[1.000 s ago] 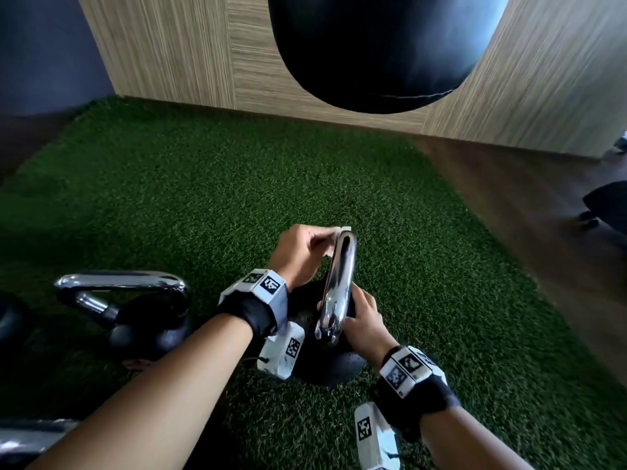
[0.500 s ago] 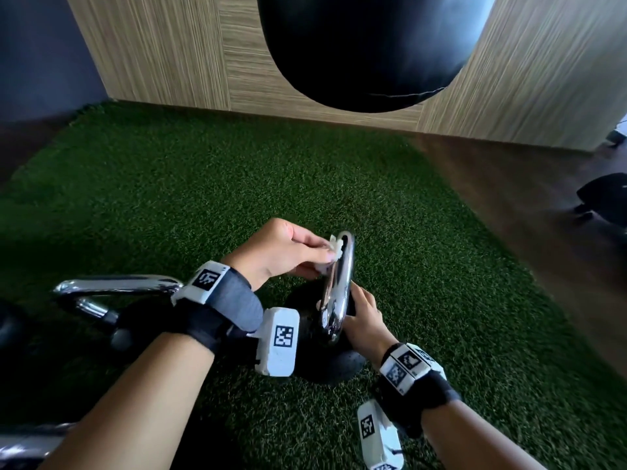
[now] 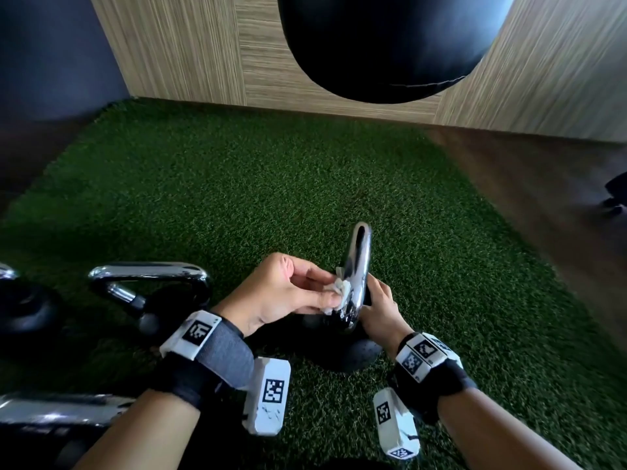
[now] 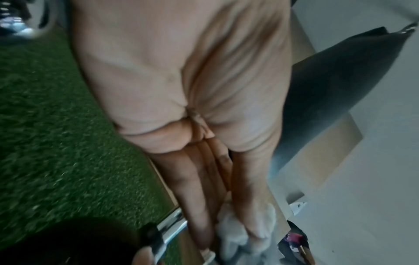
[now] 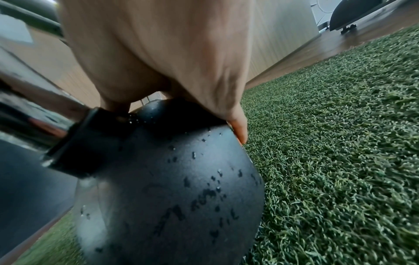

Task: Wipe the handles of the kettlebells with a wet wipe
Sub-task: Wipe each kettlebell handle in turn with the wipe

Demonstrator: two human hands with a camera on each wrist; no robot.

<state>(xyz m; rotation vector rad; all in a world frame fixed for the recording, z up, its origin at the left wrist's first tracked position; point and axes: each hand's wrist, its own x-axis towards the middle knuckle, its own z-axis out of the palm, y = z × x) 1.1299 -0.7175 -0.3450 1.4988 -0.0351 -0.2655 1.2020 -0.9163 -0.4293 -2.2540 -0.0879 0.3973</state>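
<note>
A black kettlebell [image 3: 353,354] with a chrome handle [image 3: 358,262] stands on the green turf in front of me. My left hand [image 3: 288,293] pinches a crumpled white wet wipe [image 3: 339,290] against the near left side of the handle. In the left wrist view the wipe [image 4: 235,231] sits bunched between thumb and fingers on the chrome. My right hand [image 3: 380,307] holds the kettlebell from the right, low by the handle's base. In the right wrist view its fingers lie over the top of the black ball [image 5: 181,179], which carries water droplets.
A second kettlebell [image 3: 149,290] with a chrome handle stands to the left, another [image 3: 20,307] at the far left edge, and a chrome handle [image 3: 61,412] shows at the bottom left. A black punching bag [image 3: 383,45] hangs ahead before a wooden wall. Wood floor lies right of the turf.
My left hand with the wipe has slid from the top of the handle down its left side toward the base. The right hand has stayed on the kettlebell.
</note>
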